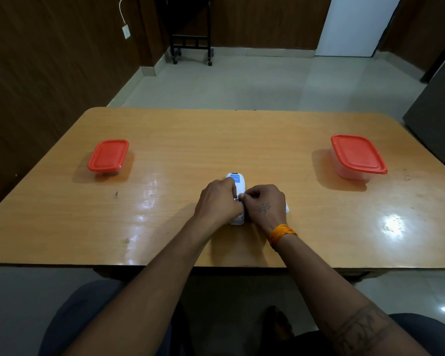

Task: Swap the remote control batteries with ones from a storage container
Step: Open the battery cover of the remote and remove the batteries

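Left hand (220, 200) clasps the white remote (236, 181) on the glossy wooden table (242, 140); right hand (266, 202) pinches at its middle. One red-lidded container (108, 156) stands well left of the grip, another (357, 155) well right. Grey tiled floor (242, 83) lies beyond.

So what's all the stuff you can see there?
Table: one, orange-brown wood, fills the middle.
Containers: two, clear with red lids, both closed; one far left, one far right.
Remote control: one, white with a blue label, back side up, centre of the table under the hands.
Trolley: one, black, on wheels, by the far wall.
Wall socket: one, white, cable plugged in.
Hands: left hand and right hand, both on the remote; orange wristband on the right.
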Demonstrator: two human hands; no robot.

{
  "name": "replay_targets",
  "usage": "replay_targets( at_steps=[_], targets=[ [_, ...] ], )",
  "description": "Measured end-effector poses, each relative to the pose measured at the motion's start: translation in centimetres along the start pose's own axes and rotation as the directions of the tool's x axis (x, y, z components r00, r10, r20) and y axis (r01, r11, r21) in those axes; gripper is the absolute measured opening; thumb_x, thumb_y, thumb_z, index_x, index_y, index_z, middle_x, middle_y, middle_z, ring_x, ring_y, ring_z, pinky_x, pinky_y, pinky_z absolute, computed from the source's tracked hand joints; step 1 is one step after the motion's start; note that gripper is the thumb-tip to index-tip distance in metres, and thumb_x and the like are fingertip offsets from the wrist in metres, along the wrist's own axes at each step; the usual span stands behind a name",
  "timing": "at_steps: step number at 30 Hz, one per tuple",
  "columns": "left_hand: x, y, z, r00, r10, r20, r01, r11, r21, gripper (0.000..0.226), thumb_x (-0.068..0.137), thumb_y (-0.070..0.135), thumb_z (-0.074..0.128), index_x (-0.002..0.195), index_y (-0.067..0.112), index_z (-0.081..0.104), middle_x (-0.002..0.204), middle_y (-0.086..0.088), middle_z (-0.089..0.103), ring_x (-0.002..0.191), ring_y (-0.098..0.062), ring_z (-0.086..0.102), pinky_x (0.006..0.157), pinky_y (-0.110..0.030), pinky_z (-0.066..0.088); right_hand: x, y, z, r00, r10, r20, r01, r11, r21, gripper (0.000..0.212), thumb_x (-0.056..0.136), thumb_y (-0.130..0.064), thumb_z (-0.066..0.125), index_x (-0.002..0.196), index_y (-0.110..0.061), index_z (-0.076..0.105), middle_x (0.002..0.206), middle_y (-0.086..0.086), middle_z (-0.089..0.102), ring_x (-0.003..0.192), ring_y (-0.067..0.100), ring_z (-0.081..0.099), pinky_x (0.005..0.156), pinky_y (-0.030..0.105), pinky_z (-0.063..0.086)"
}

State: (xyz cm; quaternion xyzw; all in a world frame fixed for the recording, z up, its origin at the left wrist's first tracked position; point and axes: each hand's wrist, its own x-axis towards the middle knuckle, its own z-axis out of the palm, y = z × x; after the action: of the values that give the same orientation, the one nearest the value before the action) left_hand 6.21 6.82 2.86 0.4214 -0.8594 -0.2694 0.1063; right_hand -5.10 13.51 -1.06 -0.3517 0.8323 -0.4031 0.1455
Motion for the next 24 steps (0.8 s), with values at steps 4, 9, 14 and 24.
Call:
replay_targets(
  at_steps=[4,9,14,24],
  targets=[
    [-0.3,-0.5,0.2,0.996,0.017,-0.083,-0.024,0.996,-0.081,0.016,0.079,0.012,0.068,0.090,0.014,0.058,0.085,-0.003,0.067,0.081,-0.030,0.061,0.060,-0.032,0.036,0.1,0.1,0.0,1.000,0.001,-0.011,-0.001,1.000,0.005,0.016,0.089,-0.024,0.076,0.091,-0.011,0.084,0.090,0.006,0.081,0.086,0.023,0.072,0.078,0.029,0.053],
    [-0.2,-0.9,-0.8,0.983,-0.055,-0.175,0.016,0.977,-0.213,0.016,0.081,0.011,0.070,0.090,0.020,0.060,0.077,0.010,0.063,0.078,-0.022,0.065,0.060,-0.028,0.043,0.0,0.7,-0.2,0.999,0.033,0.019,-0.035,0.991,0.126,0.013,0.087,-0.022,0.080,0.089,-0.010,0.083,0.078,0.004,0.079,0.070,0.023,0.076,0.073,0.043,0.065],
    [0.3,-1.4,-1.5,0.993,-0.028,-0.117,0.011,0.990,-0.143,0.017,0.083,0.008,0.070,0.096,0.018,0.075,0.086,0.006,0.067,0.090,-0.023,0.069,0.069,-0.026,0.045,-0.2,1.0,-1.7,0.997,-0.045,0.064,0.043,0.999,0.034,0.031,0.080,-0.025,0.089,0.106,-0.012,0.080,0.090,0.002,0.078,0.077,0.017,0.075,0.078,0.035,0.063],
    [0.7,-1.9,-0.5,0.999,-0.022,-0.044,0.020,0.999,-0.050,0.040,0.087,0.019,0.079,0.127,0.018,0.075,0.129,-0.011,0.073,0.117,-0.029,0.068,0.093,-0.033,0.052,0.7,-2.2,-4.8,0.789,-0.405,0.462,0.596,0.687,-0.416,0.030,0.091,-0.034,0.077,0.118,-0.021,0.078,0.113,0.003,0.078,0.103,0.028,0.065,0.085,0.037,0.050]
  ],
)
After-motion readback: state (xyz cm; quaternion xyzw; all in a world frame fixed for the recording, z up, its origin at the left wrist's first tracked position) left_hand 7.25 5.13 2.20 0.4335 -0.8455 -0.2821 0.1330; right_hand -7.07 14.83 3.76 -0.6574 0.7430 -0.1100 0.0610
